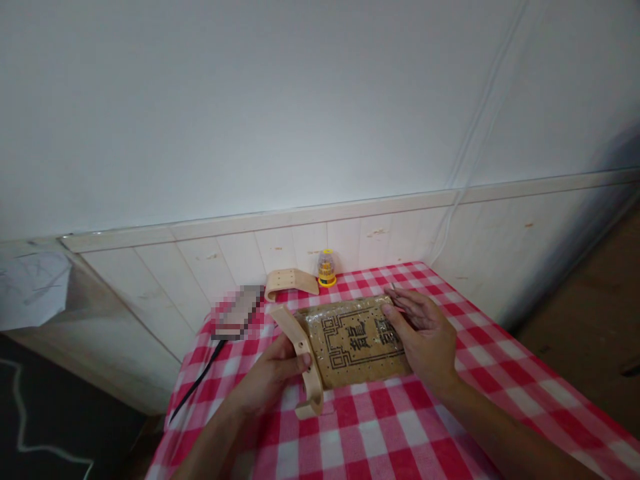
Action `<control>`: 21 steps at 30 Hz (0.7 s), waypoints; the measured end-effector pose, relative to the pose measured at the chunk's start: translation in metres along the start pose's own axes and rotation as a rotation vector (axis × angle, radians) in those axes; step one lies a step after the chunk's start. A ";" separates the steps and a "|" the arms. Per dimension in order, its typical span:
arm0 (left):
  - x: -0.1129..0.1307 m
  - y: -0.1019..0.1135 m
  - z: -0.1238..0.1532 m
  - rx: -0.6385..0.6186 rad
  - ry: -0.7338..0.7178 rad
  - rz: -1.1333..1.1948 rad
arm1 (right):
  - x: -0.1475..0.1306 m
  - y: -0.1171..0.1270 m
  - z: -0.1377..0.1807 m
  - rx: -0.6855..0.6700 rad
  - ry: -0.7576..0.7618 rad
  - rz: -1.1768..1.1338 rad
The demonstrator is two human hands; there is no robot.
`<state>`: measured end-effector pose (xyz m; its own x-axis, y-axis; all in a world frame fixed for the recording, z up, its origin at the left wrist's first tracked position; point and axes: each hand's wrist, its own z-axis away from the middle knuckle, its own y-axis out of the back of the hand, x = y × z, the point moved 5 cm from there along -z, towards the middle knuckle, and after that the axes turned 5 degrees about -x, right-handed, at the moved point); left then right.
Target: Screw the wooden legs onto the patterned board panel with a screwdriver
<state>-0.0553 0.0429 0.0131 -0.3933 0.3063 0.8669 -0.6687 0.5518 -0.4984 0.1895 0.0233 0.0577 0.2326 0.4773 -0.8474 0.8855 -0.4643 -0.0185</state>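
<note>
1. While the patterned wooden board (357, 341) lies flat on the red-and-white checked tablecloth (400, 427), near the table's far edge, it is flanked by both hands.
2. The curved wooden piece (301, 341) set against the board's left end is gripped by the left hand (277, 370). The thumb is pressed on its upper face, and the fingers are curled beneath it, out of sight.
3. The board's right end is covered by the right hand (425, 333), palm down, its fingers loosely bent and drawn together. A thin dark tip is seen just beyond the fingertips, but whether anything is pinched cannot be told.
4. A second curved wooden piece (290, 280) is seen behind the board, close to the wall panelling, and a small yellow container with a clear dome (327, 268) is stood just to its right.
5. A blurred-out object (237, 312) is placed at the cloth's far left corner, and a black cable (200, 380) is trailed from it over the table's left edge.
</note>
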 end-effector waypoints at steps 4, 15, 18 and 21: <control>-0.001 0.000 -0.002 0.015 -0.030 -0.013 | 0.000 0.000 0.001 -0.005 -0.004 -0.005; 0.002 0.002 -0.002 0.154 -0.086 -0.126 | 0.001 -0.001 0.002 -0.006 0.002 0.014; 0.002 0.003 -0.003 0.200 -0.068 -0.153 | 0.002 -0.001 0.002 -0.007 0.002 0.001; 0.002 0.003 -0.004 0.215 -0.076 -0.161 | 0.003 -0.001 0.002 -0.007 -0.006 -0.004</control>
<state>-0.0558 0.0479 0.0136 -0.3114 0.1644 0.9359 -0.8418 0.4092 -0.3520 0.1882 0.0238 0.0544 0.2269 0.4744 -0.8505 0.8892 -0.4571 -0.0178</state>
